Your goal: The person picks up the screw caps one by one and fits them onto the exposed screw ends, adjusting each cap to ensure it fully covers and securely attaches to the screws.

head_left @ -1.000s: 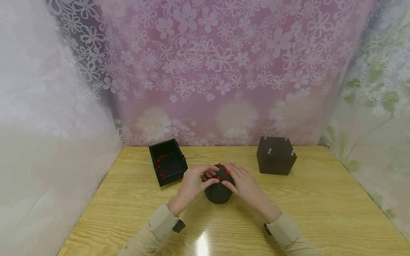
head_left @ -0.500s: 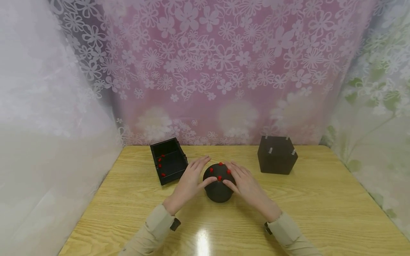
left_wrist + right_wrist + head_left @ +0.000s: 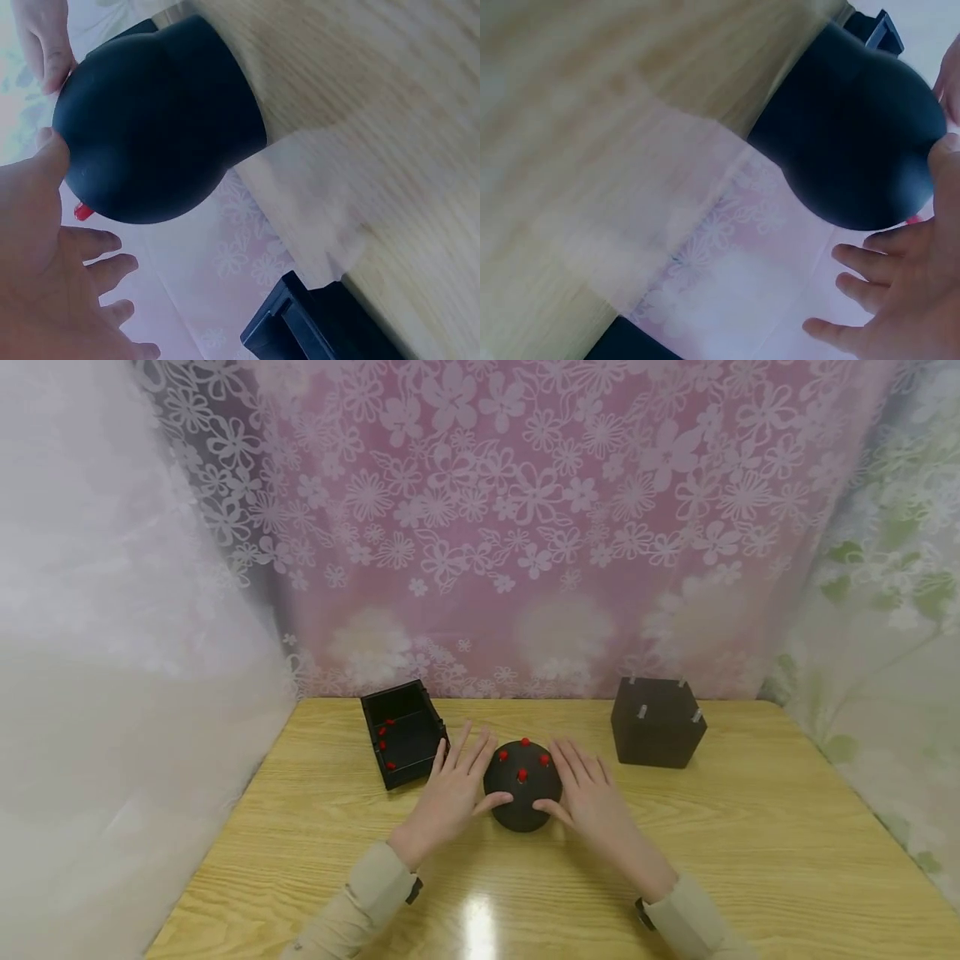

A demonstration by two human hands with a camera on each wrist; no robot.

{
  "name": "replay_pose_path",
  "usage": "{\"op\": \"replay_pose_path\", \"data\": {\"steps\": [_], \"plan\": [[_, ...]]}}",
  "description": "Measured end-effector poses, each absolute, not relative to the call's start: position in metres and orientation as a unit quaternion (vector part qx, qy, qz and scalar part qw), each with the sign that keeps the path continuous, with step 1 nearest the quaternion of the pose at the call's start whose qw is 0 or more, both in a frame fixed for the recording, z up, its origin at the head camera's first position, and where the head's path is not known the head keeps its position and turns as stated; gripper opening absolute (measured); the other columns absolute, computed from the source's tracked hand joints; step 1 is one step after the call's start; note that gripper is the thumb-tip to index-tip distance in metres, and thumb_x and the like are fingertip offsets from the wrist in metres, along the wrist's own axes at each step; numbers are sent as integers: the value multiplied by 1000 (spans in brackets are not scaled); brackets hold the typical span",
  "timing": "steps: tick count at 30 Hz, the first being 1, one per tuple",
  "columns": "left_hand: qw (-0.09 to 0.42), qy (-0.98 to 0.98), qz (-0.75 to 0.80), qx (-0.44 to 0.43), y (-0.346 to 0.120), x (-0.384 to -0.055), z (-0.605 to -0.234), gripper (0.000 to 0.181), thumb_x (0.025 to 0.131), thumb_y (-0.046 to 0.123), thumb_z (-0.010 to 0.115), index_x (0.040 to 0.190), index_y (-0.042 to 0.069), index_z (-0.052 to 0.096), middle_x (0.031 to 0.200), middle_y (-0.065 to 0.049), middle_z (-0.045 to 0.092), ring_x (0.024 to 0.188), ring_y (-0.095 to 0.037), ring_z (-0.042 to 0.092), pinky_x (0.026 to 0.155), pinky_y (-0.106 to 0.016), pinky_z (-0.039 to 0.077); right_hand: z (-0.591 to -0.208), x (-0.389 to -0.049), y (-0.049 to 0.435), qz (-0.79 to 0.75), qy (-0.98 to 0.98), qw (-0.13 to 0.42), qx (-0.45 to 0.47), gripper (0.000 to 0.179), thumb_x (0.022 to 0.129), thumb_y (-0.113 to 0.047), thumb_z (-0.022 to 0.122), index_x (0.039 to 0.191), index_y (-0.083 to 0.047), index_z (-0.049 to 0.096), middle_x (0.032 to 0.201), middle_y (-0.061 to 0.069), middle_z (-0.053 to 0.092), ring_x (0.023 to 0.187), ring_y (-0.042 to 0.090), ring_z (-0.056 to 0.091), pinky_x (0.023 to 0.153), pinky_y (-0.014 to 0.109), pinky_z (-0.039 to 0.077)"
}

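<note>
A black dome-topped object (image 3: 522,810) stands on the table between my hands, with several small red pegs (image 3: 522,774) on its top. Spread, straight fingers show on my left hand (image 3: 448,797), whose thumb lies at the dome's near left side. My right hand (image 3: 600,802) flanks the other side, fingers extended and thumb at the dome's edge. Neither hand grips anything. From the left wrist view, the dome (image 3: 150,127) shows its smooth rounded side above a narrower base, and one red peg (image 3: 83,211) peeks out beneath.
Behind my left hand lies an open black box (image 3: 411,739) with several loose red pegs (image 3: 383,745) inside. A dark block (image 3: 657,727) with several clear pegs on top stands at the back right. A pink flowered curtain (image 3: 525,568) hangs behind the wooden table (image 3: 750,827).
My left hand has drawn back from the dome's top to the left and straightened its fingers, uncovering a red peg. My right hand has shifted slightly outward.
</note>
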State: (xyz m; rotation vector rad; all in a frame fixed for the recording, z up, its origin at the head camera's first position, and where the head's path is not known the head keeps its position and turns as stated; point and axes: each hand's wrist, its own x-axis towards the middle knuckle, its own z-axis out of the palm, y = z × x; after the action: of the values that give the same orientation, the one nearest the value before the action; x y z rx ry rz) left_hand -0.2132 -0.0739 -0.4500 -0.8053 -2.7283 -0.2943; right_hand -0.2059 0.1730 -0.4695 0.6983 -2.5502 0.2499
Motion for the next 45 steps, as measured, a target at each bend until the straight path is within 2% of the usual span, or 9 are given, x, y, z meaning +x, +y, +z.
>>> {"op": "replay_pose_path", "data": {"steps": [6, 10, 15, 19, 22, 32, 35, 41, 45], "plan": [[154, -945, -67, -281, -69, -211, -455, 86, 98, 59, 53, 160, 6, 28, 166, -10, 27, 156, -32, 10, 122, -61, 17, -471, -198, 173, 43, -914, 303, 266, 99, 96, -73, 15, 153, 4, 39, 156, 21, 42, 143, 36, 43, 109, 69, 35], [162, -946, -55, -275, -67, -210, -457, 86, 97, 58, 53, 160, 5, 27, 164, -10, 31, 156, -31, 15, 122, -59, 17, -471, -198, 172, 43, -907, 322, 267, 95, 99, -70, 15, 149, 5, 46, 151, 20, 48, 142, 35, 44, 111, 69, 33], [153, -948, -62, -274, -67, -206, -457, 86, 98, 57, 51, 160, 5, 25, 163, -10, 32, 156, -29, 13, 123, -59, 15, -468, -196, 171, 42, -915, 307, 259, 96, 98, -69, 12, 146, 5, 50, 150, 19, 51, 144, 35, 41, 112, 68, 31], [157, -947, -62, -275, -67, -204, -455, 86, 98, 57, 51, 160, 4, 26, 162, -11, 34, 156, -30, 14, 122, -61, 19, -467, -195, 171, 43, -924, 282, 255, 97, 98, -70, 12, 148, 6, 46, 153, 19, 46, 147, 35, 37, 113, 67, 30], [150, -948, -66, -274, -66, -204, -455, 86, 98, 57, 51, 160, 4, 25, 163, -10, 33, 156, -29, 12, 122, -60, 16, -467, -195, 171, 47, -926, 273, 256, 96, 98, -69, 15, 149, 6, 44, 155, 19, 44, 147, 36, 36, 113, 68, 31], [141, -952, -64, -263, -63, -210, -453, 84, 100, 58, 47, 160, 4, 24, 163, -10, 34, 157, -29, 8, 122, -61, 13, -465, -204, 171, 61, -917, 290, 268, 89, 99, -64, 26, 147, 8, 47, 151, 23, 47, 142, 40, 42, 106, 70, 37], [148, -951, -67, -264, -62, -213, -453, 84, 99, 57, 49, 160, 3, 26, 162, -11, 35, 156, -30, 10, 122, -62, 14, -462, -206, 170, 58, -920, 282, 265, 86, 98, -62, 34, 147, 8, 46, 151, 23, 48, 143, 40, 41, 106, 69, 38], [153, -948, -77, -267, -60, -218, -452, 84, 99, 55, 51, 159, 1, 29, 161, -12, 37, 156, -32, 13, 122, -63, 12, -459, -210, 168, 49, -931, 259, 253, 82, 93, -51, 62, 148, 8, 46, 151, 22, 48, 143, 40, 41, 106, 68, 40], [149, -952, -70, -258, -59, -224, -451, 84, 99, 56, 50, 159, 2, 28, 162, -11, 35, 156, -31, 13, 122, -62, 11, -458, -218, 167, 42, -936, 248, 245, 84, 89, -46, 70, 149, 7, 44, 152, 22, 47, 142, 40, 42, 105, 66, 41]]}}
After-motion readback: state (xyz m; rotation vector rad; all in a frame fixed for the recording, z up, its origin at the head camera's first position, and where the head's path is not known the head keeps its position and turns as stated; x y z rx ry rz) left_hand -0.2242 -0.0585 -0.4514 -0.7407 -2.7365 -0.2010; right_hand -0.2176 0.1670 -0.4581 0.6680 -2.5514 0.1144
